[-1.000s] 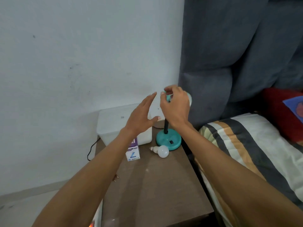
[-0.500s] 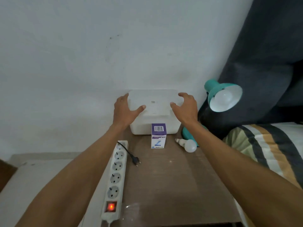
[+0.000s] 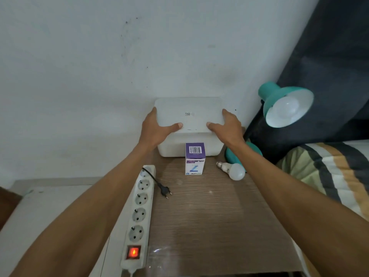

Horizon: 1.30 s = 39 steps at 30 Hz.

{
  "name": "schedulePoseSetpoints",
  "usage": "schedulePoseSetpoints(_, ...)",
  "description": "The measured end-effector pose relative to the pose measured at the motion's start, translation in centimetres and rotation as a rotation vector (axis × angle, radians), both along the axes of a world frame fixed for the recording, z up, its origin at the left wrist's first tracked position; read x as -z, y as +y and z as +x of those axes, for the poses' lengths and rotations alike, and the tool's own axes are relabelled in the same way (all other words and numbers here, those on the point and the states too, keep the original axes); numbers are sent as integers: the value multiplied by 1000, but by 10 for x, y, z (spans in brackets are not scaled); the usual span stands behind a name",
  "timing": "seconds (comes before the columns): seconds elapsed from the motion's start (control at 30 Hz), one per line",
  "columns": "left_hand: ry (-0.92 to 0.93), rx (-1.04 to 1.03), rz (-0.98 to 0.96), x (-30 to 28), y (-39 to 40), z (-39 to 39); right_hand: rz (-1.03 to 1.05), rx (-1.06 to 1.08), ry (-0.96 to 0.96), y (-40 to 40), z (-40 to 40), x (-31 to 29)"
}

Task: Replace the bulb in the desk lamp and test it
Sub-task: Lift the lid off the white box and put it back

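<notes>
A bulb (image 3: 287, 108) already sits in the teal desk lamp (image 3: 279, 96) at far right, unlit; a loose bulb (image 3: 235, 171) lies on the table (image 3: 219, 216) below. Its plug (image 3: 166, 191) lies unplugged, so testing remains. Left hand (image 3: 157, 128) and right hand (image 3: 227, 126) grasp the white box's lid (image 3: 188, 114)

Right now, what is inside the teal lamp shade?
A white bulb sits inside the teal lamp shade, unlit. Its screw base and the socket are hidden behind the bulb.

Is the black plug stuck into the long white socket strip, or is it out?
Out. The black plug lies loose on the table beside the socket strip, pins bare, though the strip's red switch glows.
</notes>
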<state>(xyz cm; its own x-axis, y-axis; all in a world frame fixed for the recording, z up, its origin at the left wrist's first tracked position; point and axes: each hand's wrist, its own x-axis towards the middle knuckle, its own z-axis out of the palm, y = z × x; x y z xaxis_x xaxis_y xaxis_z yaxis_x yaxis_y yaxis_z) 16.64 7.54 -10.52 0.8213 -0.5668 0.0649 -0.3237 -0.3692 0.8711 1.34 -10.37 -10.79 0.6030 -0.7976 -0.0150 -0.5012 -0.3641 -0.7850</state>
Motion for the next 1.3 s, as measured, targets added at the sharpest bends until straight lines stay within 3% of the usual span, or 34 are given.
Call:
schedulePoseSetpoints(0.67,-68,-15,-47,-47,22,-26,-79,-2,-58,23,-23,-49)
schedulePoseSetpoints(0.93,-130,-20,-81,-50,78,-95,-127,20,-48,78,-86,-47)
schedulePoseSetpoints(1.13,-116,-42,-81,-26,122,-160,-143,27,-25,125,-149,-31)
schedulePoseSetpoints(1.3,-66,-75,28,25,152,-199,-111,33,22,163,-200,3)
